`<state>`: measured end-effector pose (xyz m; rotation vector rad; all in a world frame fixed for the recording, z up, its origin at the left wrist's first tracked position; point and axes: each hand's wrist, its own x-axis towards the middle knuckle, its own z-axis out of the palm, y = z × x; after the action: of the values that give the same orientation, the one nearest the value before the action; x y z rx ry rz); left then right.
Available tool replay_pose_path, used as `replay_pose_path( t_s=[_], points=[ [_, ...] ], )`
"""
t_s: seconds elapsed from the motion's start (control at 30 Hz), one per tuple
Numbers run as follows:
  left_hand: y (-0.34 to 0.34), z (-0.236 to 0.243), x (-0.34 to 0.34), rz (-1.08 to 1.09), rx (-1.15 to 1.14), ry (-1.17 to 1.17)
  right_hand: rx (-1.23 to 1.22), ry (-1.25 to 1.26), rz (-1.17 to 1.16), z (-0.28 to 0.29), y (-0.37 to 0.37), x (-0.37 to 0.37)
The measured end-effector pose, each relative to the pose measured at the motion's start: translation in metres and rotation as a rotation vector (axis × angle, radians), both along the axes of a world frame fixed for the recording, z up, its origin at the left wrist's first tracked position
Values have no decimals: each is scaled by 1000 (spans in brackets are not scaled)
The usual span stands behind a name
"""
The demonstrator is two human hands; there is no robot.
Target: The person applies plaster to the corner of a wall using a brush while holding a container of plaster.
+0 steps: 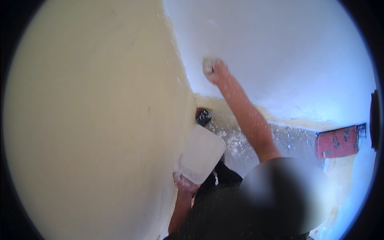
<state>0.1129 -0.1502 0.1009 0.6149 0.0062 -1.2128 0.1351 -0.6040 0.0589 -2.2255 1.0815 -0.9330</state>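
1. One pale block, blurred, is in the right hand, fingers clenched round it, at the white wall; contact cannot be told.
2. Blur hides which way it points; the pale rectangular tray, its lower end grasped by the left hand, has its long axis slanting up and rightward.
3. The white wall meets a beige wall above a grey, white-speckled floor.
4. A dark object sits near that corner; a red patterned mat is at the right.
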Motion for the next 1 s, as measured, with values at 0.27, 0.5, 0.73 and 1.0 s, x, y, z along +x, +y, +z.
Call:
replay_pose_path(
  t_s=[0.27,0.5,0.73,1.0],
  points=[
    [-5,17,5,-155,-126,67,1049,-1309,498,304,59,-41],
    [15,-6,18,-92,-54,14,721,-1045,148,241,94,-48],
    [19,-2,9,-60,116,44,814,-1106,152,-69,47,-73],
    [20,-5,-6,51,347,195,1225,-1008,-137,-237,111,-78]
  ],
)
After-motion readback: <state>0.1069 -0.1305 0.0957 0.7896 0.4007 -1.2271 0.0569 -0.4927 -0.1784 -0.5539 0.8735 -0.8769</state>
